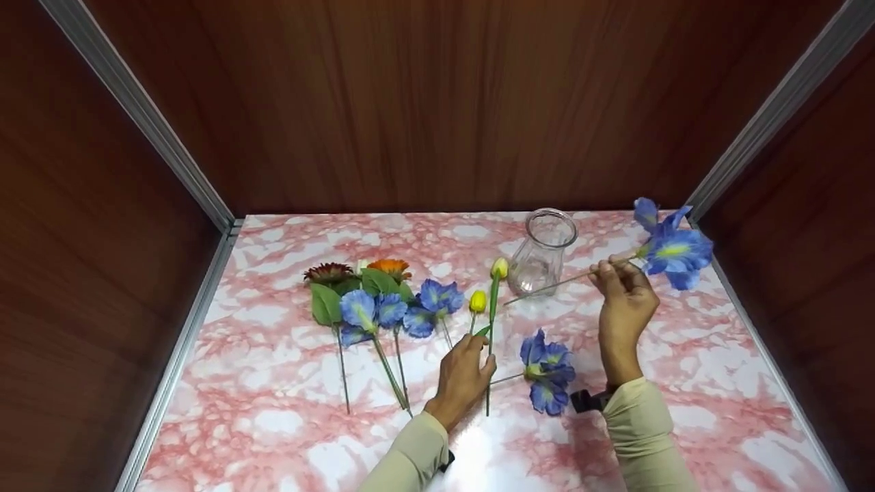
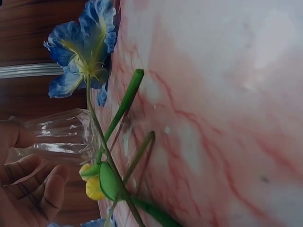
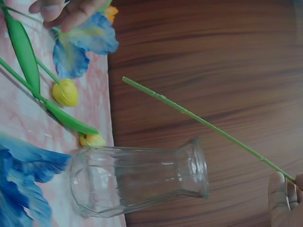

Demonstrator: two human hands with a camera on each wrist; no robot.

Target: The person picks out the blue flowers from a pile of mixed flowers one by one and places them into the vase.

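My right hand (image 1: 625, 301) is raised at the right and pinches the stem of a blue artificial iris (image 1: 677, 249) just below its bloom. The bare stem (image 3: 203, 120) slants out from the fingertips, its cut end in the air near the glass vase (image 1: 536, 263). My left hand (image 1: 461, 376) hovers over the stems of two yellow tulips (image 1: 478, 301), its fingers loosely bent with nothing between them in the left wrist view. Another blue iris (image 1: 547, 372) lies between the hands, its stem crossing the tulip stems (image 2: 125, 101).
Several blue irises (image 1: 359, 311), a dark red flower (image 1: 328, 273) and an orange flower (image 1: 389, 267) lie at the left with green leaves (image 1: 325, 304). Brown wood-grain panels (image 1: 410, 102) enclose the marbled pink-and-white table (image 1: 273, 424) at the back and sides.
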